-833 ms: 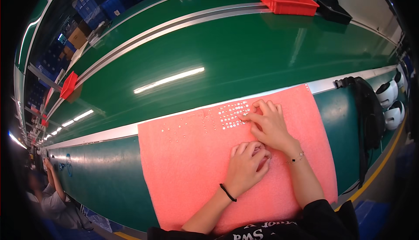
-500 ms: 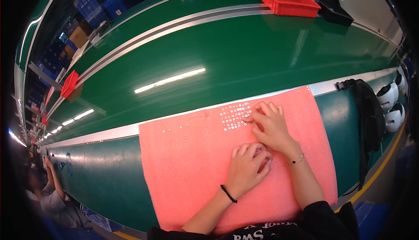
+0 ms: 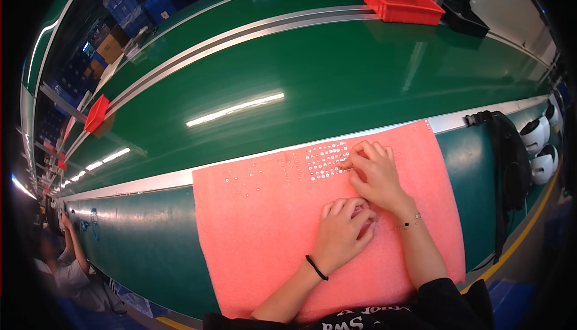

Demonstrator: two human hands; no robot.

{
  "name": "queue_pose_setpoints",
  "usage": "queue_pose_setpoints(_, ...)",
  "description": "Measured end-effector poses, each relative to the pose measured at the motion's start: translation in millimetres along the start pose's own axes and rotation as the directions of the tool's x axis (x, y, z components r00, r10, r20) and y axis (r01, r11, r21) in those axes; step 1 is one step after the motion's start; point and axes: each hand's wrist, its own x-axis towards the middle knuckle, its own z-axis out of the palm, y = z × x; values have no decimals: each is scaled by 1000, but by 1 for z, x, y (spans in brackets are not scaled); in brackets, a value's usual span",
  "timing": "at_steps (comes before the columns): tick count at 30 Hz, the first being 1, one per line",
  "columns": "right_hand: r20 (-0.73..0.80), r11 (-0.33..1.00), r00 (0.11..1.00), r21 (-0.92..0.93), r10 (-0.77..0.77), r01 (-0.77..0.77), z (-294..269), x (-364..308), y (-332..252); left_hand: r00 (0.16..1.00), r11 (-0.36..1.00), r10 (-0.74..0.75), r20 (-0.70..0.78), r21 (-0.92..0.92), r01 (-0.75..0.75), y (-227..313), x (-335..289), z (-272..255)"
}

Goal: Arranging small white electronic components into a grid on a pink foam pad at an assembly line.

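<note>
A pink foam sheet (image 3: pixel 270 228) lies over the table edge in front of me. Near its far side, small shiny round pieces (image 3: pixel 327 162) stand in neat rows. My right hand (image 3: pixel 375 174) rests at the right end of these rows, fingers bent and fingertips down by the pieces. Whatever it pinches is too small to make out. Closer to me, my left hand (image 3: pixel 344 228) is curled with its fingers drawn in over the sheet, and its contents are hidden. Fainter small pieces (image 3: pixel 252 175) lie scattered left of the rows.
Beyond the sheet runs a broad green belt (image 3: pixel 258 78) with a metal rail. A red tray (image 3: pixel 402 6) sits at the far right, a smaller red bin (image 3: pixel 97 114) at left. A black strap bag (image 3: pixel 508 162) and white rounded objects (image 3: pixel 541 162) are at right. Another person (image 3: pixel 75 270) works at far left.
The view has shifted very slightly. Both hands keep nearly the same pose and place over the sheet.
</note>
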Motion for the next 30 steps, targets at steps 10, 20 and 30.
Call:
queue_pose_setpoints(10, 9, 1000, 1000, 8, 25, -25, -1, 0, -1, 1000, 1000, 6, 3, -8, -6, 1, -1, -1)
queue_pose_setpoints(20, -29, 1000, 1000, 0, -9, 9, 2, 0, 3, 1000, 1000, 8, -4, -1, -8, 1, 0, -1)
queue_pose_setpoints(30, -13, 1000, 1000, 13, 12, -12, 3, -1, 2, 1000, 1000, 13, -12, 27, -12, 0, -3, 1)
